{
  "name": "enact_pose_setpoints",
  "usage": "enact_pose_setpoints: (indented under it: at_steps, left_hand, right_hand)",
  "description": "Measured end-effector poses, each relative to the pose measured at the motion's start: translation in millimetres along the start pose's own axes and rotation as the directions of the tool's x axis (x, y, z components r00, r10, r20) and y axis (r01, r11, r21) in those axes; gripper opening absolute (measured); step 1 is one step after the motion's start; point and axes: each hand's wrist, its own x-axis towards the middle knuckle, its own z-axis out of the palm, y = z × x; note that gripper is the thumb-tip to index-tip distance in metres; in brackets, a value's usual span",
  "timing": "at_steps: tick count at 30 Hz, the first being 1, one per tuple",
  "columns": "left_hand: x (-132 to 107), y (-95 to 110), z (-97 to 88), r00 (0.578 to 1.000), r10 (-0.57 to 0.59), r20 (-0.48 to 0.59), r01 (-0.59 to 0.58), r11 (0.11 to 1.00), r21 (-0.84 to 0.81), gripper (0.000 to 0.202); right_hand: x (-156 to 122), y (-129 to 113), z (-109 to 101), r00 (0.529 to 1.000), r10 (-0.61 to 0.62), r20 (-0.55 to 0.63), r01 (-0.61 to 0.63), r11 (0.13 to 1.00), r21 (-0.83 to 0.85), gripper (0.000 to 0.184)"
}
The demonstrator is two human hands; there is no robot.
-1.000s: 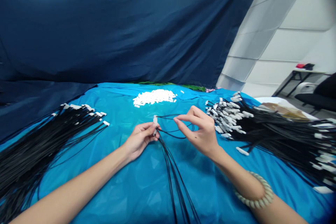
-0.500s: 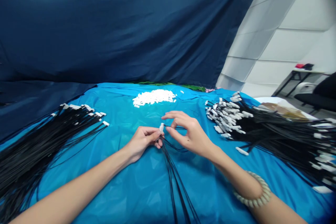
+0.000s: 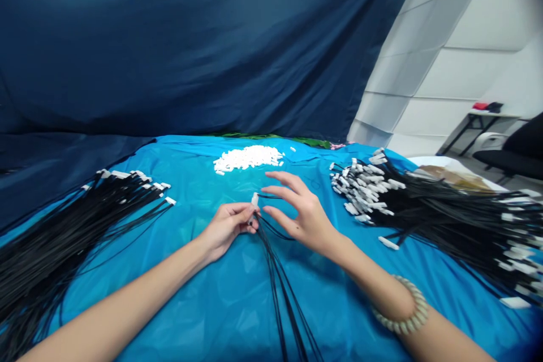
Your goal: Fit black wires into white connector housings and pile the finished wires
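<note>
A second ago the right grip (image 3: 306,216) pinched a black wire (image 3: 268,197); now it is spread wide and has come closer to the white plug (image 3: 254,199) held in the left grip (image 3: 229,227).

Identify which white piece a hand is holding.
The white connector pinched in the left hand, among black cables; those in the pile, left bundle and right bundle lie untouched.
</note>
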Motion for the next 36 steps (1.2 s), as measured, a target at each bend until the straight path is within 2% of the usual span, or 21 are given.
enact_pose_setpoints:
  at_steps: [3, 5, 7, 15, 19, 21, 23, 24, 26, 27, 28, 29, 31, 32, 34, 36]
  left_hand:
    - [1, -1, -1.9, 1.0, 0.002, -0.025, -0.003, 0.999, -0.037, 0.014]
    - [1, -1, -2.3, 1.0, -0.002, -0.022, 0.001, 0.999, -0.051, 0.014]
    - [1, -1, -2.4, 1.0, -0.007, -0.021, 0.006, 0.998, -0.057, 0.014]
    - [2, -4, -5.0, 1.0, -0.011, -0.008, 0.01, 0.998, -0.057, 0.015]
    - [2, -3, -4.2, 1.0, -0.01, -0.006, 0.01, 0.998, -0.06, 0.014]
    - [2, -2, -3.3, 1.0, -0.011, -0.003, 0.011, 0.998, -0.061, 0.014]
    - [2, -1, -2.5, 1.0, -0.014, -0.01, 0.013, 0.998, -0.058, 0.014]
    - [2, 0, -2.3, 1.0, -0.017, -0.02, 0.016, 0.998, -0.054, 0.015]
    - [2, 0, -2.3, 0.998, -0.028, -0.05, 0.026, 0.999, -0.046, 0.015]
    - [2, -1, -2.6, 0.997, -0.036, -0.068, 0.033, 0.999, -0.041, 0.016]
    - [3, -1, -2.8, 0.995, -0.042, -0.086, 0.039, 0.999, -0.034, 0.016]
    - [3, -2, -3.1, 0.994, -0.046, -0.102, 0.043, 0.999, -0.028, 0.017]
    - [4, -3, -3.7, 0.991, -0.05, -0.125, 0.048, 0.999, -0.02, 0.017]
    - [4, -3, -3.8, 0.99, -0.049, -0.133, 0.047, 0.999, -0.02, 0.018]
    - [4, -4, -3.9, 0.988, -0.05, -0.149, 0.047, 0.999, -0.024, 0.017]
    - [4, -4, -4.0, 0.986, -0.05, -0.158, 0.046, 0.999, -0.027, 0.017]
  right_hand:
    - [-2, 2, -1, 0.968, -0.246, 0.047, 0.25, 0.945, -0.21, 0.019]
    - [-4, 2, 0, 0.918, -0.381, 0.108, 0.395, 0.874, -0.284, 0.016]
    - [-6, 3, 2, 0.877, -0.461, 0.139, 0.48, 0.822, -0.307, 0.011]
    - [-8, 5, 7, 0.834, -0.505, 0.22, 0.551, 0.784, -0.286, 0.016]
    - [-7, 7, 6, 0.795, -0.55, 0.256, 0.607, 0.729, -0.317, 0.018]
    - [-8, 8, 7, 0.803, -0.552, 0.225, 0.596, 0.738, -0.316, 0.016]
    - [-8, 7, 9, 0.869, -0.481, 0.113, 0.493, 0.832, -0.254, 0.013]
    - [-7, 6, 9, 0.916, -0.4, 0.039, 0.4, 0.899, -0.18, 0.012]
    - [-5, 4, 8, 0.985, -0.147, -0.086, 0.153, 0.986, 0.068, 0.009]
    - [-3, 3, 6, 0.992, 0.008, -0.126, 0.022, 0.973, 0.229, 0.008]
    - [-1, 2, 2, 0.975, 0.163, -0.149, -0.093, 0.915, 0.394, 0.008]
    - [2, 2, -2, 0.938, 0.306, -0.16, -0.176, 0.822, 0.541, 0.009]
    - [7, 5, -14, 0.838, 0.516, -0.177, -0.23, 0.628, 0.743, 0.017]
    - [9, 8, -20, 0.79, 0.58, -0.198, -0.222, 0.571, 0.79, 0.022]
    - [12, 13, -31, 0.722, 0.64, -0.265, -0.201, 0.559, 0.804, 0.031]
    - [11, 17, -37, 0.708, 0.627, -0.326, -0.207, 0.625, 0.753, 0.041]
